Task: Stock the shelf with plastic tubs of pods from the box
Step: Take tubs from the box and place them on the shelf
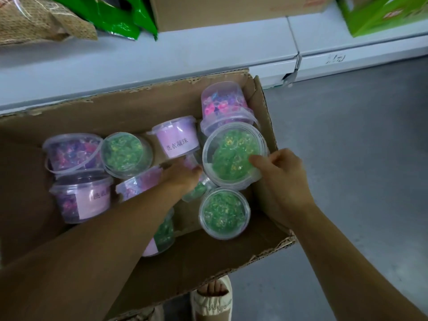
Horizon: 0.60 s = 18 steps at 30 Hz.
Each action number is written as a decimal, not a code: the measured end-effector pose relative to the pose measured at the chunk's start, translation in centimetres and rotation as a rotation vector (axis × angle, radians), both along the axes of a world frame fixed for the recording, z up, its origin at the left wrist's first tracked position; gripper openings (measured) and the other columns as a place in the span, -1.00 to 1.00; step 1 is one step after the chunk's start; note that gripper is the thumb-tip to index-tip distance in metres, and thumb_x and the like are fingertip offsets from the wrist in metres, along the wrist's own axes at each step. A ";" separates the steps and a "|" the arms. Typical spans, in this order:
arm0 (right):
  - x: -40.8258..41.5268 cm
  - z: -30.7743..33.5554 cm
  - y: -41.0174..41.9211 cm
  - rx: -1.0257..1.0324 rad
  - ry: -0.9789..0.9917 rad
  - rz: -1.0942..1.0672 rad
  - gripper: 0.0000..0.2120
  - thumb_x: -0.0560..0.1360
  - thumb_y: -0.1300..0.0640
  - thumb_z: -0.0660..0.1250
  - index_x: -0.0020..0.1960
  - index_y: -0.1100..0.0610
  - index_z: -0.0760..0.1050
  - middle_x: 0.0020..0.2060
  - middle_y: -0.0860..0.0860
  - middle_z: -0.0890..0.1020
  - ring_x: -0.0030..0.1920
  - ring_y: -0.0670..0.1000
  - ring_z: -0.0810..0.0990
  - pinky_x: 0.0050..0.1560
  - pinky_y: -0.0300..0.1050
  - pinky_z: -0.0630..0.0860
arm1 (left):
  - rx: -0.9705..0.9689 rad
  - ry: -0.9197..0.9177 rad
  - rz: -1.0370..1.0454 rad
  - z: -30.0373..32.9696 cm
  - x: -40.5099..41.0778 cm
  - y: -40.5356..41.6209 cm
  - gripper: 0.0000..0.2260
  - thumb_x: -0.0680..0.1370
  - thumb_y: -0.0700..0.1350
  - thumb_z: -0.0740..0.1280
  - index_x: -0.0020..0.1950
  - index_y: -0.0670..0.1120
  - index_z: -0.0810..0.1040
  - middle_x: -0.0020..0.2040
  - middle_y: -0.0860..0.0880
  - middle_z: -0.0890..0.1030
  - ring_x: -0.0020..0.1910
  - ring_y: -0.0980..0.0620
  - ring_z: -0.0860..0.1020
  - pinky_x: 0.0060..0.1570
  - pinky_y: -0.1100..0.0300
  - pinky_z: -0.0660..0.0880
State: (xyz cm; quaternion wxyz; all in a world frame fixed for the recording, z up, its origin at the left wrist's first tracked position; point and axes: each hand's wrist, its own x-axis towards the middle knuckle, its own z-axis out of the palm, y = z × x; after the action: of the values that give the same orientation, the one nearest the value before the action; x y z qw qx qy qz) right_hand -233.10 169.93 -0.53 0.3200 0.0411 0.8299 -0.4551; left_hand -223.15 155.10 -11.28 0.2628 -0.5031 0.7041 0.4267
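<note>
An open cardboard box (129,107) on the floor holds several clear plastic tubs of green or pink-purple pods. My right hand (281,181) grips the right side of a large tub of green pods (228,151) at the box's right end, thumb over its lid. My left hand (183,176) reaches into the box and touches the tub's left side; its fingertips are partly hidden. Another green tub (223,213) stands just below. A pink-labelled tub (177,140) lies behind my left hand. The white shelf (162,52) runs behind the box.
On the shelf sit a burlap sack (39,22), green bags (115,17), a brown carton (220,10) and a green carton (382,15). Grey floor (359,147) lies right of the box. My sandalled foot (212,297) shows below the box's near flap.
</note>
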 end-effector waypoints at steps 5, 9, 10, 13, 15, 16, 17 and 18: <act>-1.4 1.3 0.2 -0.050 0.012 -0.053 -0.67 0.41 0.01 0.40 0.07 0.02 0.34 -0.10 0.05 0.59 -0.13 0.02 0.62 -0.06 0.06 0.59 | -0.018 -0.097 0.143 0.5 -1.2 0.7 -0.27 0.44 0.32 0.25 0.45 -0.11 0.29 0.40 -0.20 0.37 0.32 -0.22 0.39 0.27 -0.02 0.39; -1.7 1.6 -0.3 -0.056 -0.033 -0.045 -0.48 0.26 -0.14 0.33 0.18 -0.01 0.42 -0.06 0.06 0.62 -0.05 0.08 0.64 0.03 0.19 0.57 | -0.022 -0.063 0.296 0.5 -1.2 0.8 -0.26 0.43 0.19 0.36 0.45 -0.20 0.21 0.36 -0.21 0.40 0.30 -0.22 0.41 0.22 0.00 0.42; -1.7 1.5 -0.4 -0.058 -0.039 -0.049 -0.46 0.25 -0.14 0.32 0.19 0.00 0.43 -0.06 0.05 0.62 -0.05 0.08 0.64 0.03 0.19 0.57 | -0.033 -0.055 0.322 0.6 -1.0 0.7 -0.24 0.43 0.18 0.36 0.46 -0.20 0.18 0.37 -0.21 0.39 0.31 -0.23 0.39 0.24 -0.01 0.40; -1.6 1.9 -0.6 -0.058 -0.059 -0.082 -0.55 0.33 -0.09 0.33 0.19 0.02 0.46 -0.05 0.03 0.61 -0.02 0.06 0.62 0.06 0.17 0.57 | -0.075 -0.057 0.303 2.4 0.2 0.0 -0.27 0.43 0.17 0.35 0.44 -0.19 0.20 0.34 -0.22 0.42 0.30 -0.26 0.40 0.24 -0.02 0.40; -1.5 2.7 -0.7 -0.063 -0.081 -0.129 -0.66 0.42 -0.01 0.34 0.16 0.03 0.47 -0.03 0.02 0.61 -0.02 0.05 0.62 0.06 0.13 0.58 | -0.083 0.000 0.310 4.2 1.1 -0.5 -0.35 0.47 0.12 0.34 0.42 -0.20 0.23 0.32 -0.20 0.44 0.30 -0.23 0.40 0.24 0.01 0.38; -1.4 3.2 -0.7 -0.071 -0.093 -0.153 -0.71 0.46 0.04 0.34 0.16 0.04 0.47 -0.02 0.02 0.61 -0.03 0.04 0.62 0.02 0.08 0.59 | -0.081 0.031 0.322 5.2 1.6 -0.7 -0.40 0.47 0.10 0.34 0.38 -0.20 0.27 0.27 -0.19 0.48 0.28 -0.22 0.42 0.22 0.02 0.39; -1.3 4.0 -0.8 -0.080 -0.100 -0.169 -0.73 0.49 0.08 0.32 0.17 0.06 0.46 -0.03 0.02 0.61 -0.06 0.01 0.62 -0.06 0.00 0.61 | -0.075 0.054 0.337 6.3 2.0 -0.9 -0.44 0.46 0.10 0.34 0.33 -0.19 0.32 0.18 -0.17 0.52 0.22 -0.21 0.46 0.17 0.03 0.41; -1.2 5.0 -0.9 -0.094 -0.102 -0.179 -0.74 0.50 0.10 0.31 0.18 0.09 0.45 -0.06 0.01 0.60 -0.11 -0.03 0.62 -0.18 -0.10 0.61 | -0.063 0.077 0.350 7.7 2.4 -1.1 -0.45 0.42 0.14 0.34 0.25 -0.18 0.36 0.09 -0.14 0.56 0.15 -0.21 0.50 0.11 0.04 0.44</act>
State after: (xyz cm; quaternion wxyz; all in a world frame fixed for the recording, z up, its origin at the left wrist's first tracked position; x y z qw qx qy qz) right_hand -234.31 169.03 4.42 0.3215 0.1231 0.7835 -0.5174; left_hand -220.77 154.04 -3.59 0.1417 -0.6090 0.6285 0.4627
